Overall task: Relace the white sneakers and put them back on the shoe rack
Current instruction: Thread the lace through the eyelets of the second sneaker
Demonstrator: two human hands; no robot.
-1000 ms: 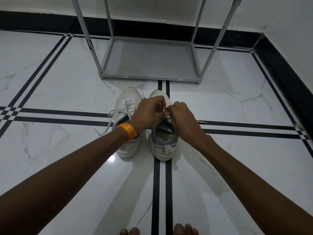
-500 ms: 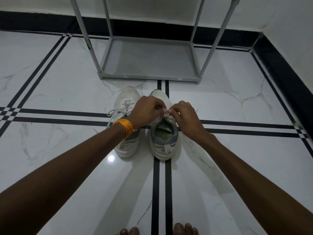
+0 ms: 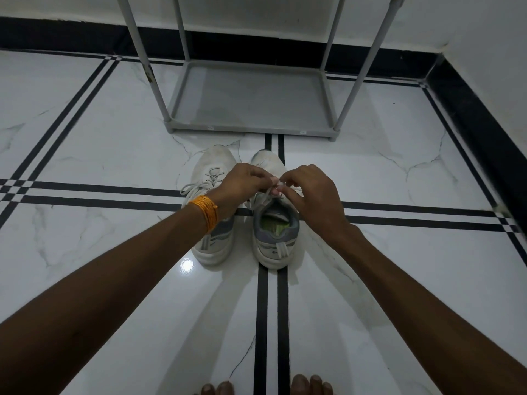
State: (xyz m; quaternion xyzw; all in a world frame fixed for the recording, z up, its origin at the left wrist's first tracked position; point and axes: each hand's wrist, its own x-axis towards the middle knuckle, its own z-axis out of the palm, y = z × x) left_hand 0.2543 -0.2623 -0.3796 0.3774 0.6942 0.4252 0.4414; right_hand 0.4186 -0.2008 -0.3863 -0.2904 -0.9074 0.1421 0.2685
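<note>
Two white sneakers stand side by side on the floor, toes pointing at the rack. The left sneaker has its lace hanging loose to the left. Over the right sneaker, my left hand and my right hand meet above the tongue. Both pinch the right sneaker's white lace between fingertips. An orange bangle sits on my left wrist. My hands hide most of that shoe's eyelets.
The grey shoe rack stands just beyond the sneakers, its bottom shelf bare, with thin upright poles. White marble floor with black stripes lies all around. A black-skirted wall runs along the back and right. My bare toes show at the bottom edge.
My hands have lifted slightly and drawn the right sneaker's lace up between them; my right hand's fingers have spread a little. The sneakers have not moved.
</note>
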